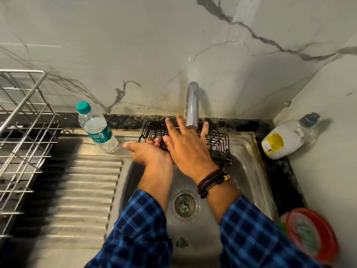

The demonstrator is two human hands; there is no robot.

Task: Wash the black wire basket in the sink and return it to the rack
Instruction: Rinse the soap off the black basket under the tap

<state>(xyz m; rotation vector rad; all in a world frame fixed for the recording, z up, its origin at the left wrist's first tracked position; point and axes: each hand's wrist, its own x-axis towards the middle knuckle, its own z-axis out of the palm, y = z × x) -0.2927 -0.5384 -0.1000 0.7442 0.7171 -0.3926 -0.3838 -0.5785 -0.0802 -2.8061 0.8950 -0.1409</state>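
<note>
The basket [219, 144] is thin black wire bent into upright peaked dividers on a rectangular frame. It sits at the far end of the sink [249, 171], right under the tap [192, 105], a smooth chrome tube curving down from the wall. The sink is dull, water-marked stainless steel with a round drain [184, 205], and a ribbed drainboard [81, 186] lies to its left. The wall behind is pale marble with grey veins.

Both forearms reach forward over the basin in blue plaid sleeves, and the right wrist crosses above the left. The left hand [146, 153] is at the basket's left end, its fingers curled round the near wire and its thumb pointing out to the left. The right hand [185, 149] lies palm down over the middle of the basket with its fingers straight and spread, their tips reaching the far rim below the spout. Whether the palm touches the wires I cannot tell. Dark cord bands [210, 180] circle the right wrist.

A silver wire rack [25, 132] stands on the left. A clear plastic bottle [96, 128] with a teal cap leans beside the sink, a white jug [284, 142] sits in the right corner, and a blurred red dish [313, 235] is near right.
</note>
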